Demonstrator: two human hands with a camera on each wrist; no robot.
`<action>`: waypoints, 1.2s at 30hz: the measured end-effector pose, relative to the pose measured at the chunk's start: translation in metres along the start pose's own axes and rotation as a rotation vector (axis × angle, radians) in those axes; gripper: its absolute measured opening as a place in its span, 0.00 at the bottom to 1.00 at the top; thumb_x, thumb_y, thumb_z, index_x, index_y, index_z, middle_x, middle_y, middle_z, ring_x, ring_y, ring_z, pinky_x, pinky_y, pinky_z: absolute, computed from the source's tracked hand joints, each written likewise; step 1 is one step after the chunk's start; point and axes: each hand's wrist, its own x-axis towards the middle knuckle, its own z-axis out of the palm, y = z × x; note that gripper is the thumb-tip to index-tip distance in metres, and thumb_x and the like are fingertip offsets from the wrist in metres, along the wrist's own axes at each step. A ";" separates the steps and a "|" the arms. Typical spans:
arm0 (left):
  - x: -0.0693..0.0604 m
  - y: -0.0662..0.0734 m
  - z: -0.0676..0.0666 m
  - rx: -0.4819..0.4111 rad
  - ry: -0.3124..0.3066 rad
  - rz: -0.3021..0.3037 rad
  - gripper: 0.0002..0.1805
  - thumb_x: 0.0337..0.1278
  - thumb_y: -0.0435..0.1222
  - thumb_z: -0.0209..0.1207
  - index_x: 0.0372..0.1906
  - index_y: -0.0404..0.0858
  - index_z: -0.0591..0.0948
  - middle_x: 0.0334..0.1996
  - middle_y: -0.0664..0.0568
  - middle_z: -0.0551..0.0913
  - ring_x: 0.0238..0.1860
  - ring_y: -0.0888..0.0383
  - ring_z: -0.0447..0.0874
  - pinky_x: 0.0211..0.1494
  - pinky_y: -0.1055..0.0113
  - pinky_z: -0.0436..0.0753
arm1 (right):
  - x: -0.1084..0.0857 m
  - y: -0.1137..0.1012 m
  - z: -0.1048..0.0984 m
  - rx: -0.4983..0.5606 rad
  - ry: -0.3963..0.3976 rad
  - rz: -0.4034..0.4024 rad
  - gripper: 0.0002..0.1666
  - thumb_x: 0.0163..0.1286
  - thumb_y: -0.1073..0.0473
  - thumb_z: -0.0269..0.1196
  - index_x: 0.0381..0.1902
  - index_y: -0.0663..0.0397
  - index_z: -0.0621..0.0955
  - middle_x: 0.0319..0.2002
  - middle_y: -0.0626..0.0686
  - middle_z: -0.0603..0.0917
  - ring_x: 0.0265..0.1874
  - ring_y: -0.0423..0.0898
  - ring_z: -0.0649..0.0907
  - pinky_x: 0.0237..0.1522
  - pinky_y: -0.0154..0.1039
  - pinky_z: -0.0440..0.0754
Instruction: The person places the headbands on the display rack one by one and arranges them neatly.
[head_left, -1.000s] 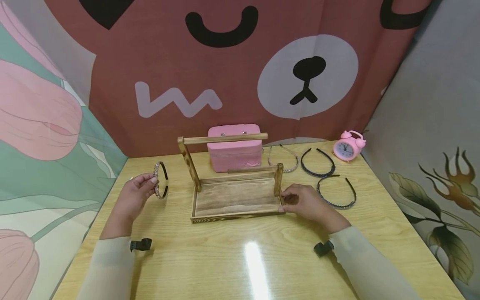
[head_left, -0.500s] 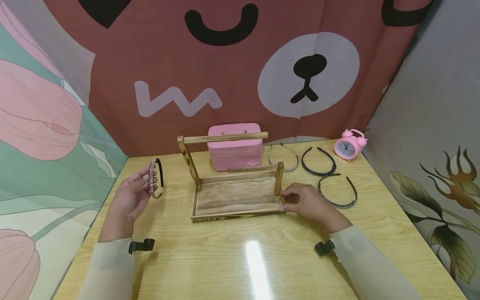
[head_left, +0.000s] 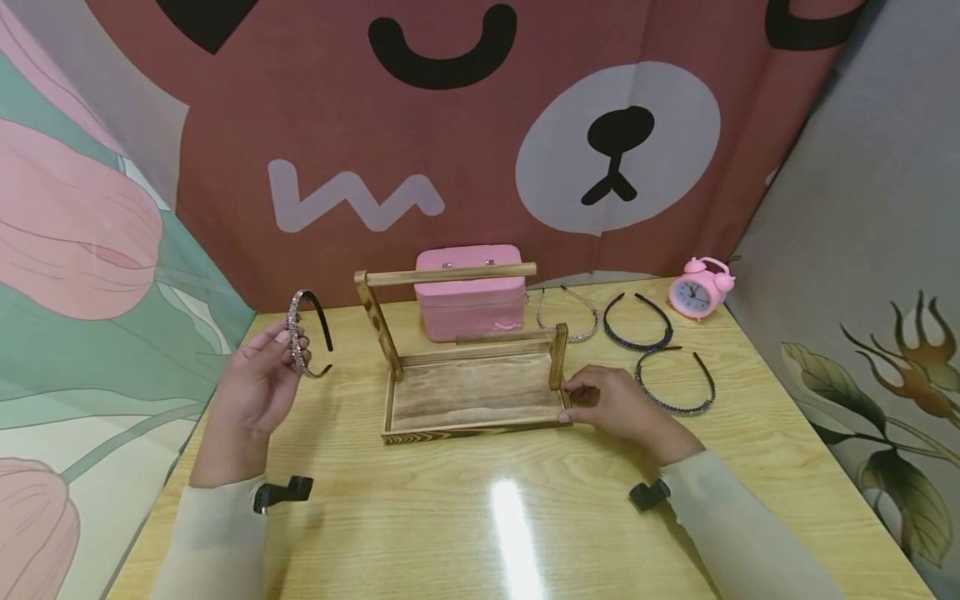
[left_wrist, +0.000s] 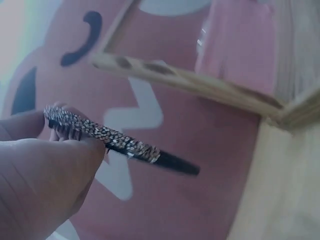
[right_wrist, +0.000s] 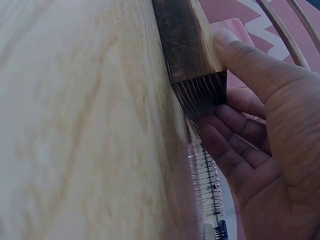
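A headband covered in sparkling stones, with black ends, is held up off the table by my left hand, left of a wooden rack. In the left wrist view, the thumb and fingers pinch the stone-covered part of the headband. The wooden rack has a shallow tray base, a tall left upright bearing a long bar, and a shorter right upright with a lower bar. My right hand grips the tray's right front corner; the right wrist view shows thumb and fingers around that dark-grained wooden corner.
Behind the rack stands a pink case. To its right lie a pale headband, a dark blue headband and a bluish-grey headband on the wooden table. A pink alarm clock stands at the back right.
My left hand has lifted the headband, moved it slightly left and turned it so its curve shows more. The right hand and the rack have stayed put.
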 end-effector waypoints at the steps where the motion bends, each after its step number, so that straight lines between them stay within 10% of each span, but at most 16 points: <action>1: 0.000 0.002 0.004 -0.026 -0.010 0.008 0.17 0.86 0.25 0.46 0.59 0.27 0.84 0.45 0.44 0.86 0.44 0.55 0.87 0.50 0.69 0.87 | 0.000 0.001 0.000 0.000 0.002 -0.004 0.28 0.60 0.43 0.84 0.53 0.52 0.92 0.44 0.42 0.91 0.43 0.42 0.89 0.47 0.40 0.91; 18: 0.020 0.049 0.094 -0.180 -0.079 0.221 0.19 0.85 0.23 0.41 0.67 0.18 0.73 0.46 0.38 0.81 0.41 0.49 0.83 0.46 0.64 0.84 | 0.001 0.002 0.000 0.001 0.002 -0.014 0.29 0.60 0.42 0.84 0.53 0.51 0.91 0.45 0.43 0.91 0.43 0.43 0.89 0.47 0.41 0.91; 36: 0.044 0.038 0.134 -0.252 -0.111 0.135 0.19 0.86 0.26 0.46 0.68 0.20 0.77 0.46 0.40 0.82 0.41 0.51 0.82 0.46 0.65 0.84 | -0.001 -0.001 -0.002 0.015 -0.018 0.008 0.29 0.61 0.42 0.83 0.54 0.51 0.91 0.47 0.44 0.91 0.45 0.46 0.90 0.49 0.45 0.92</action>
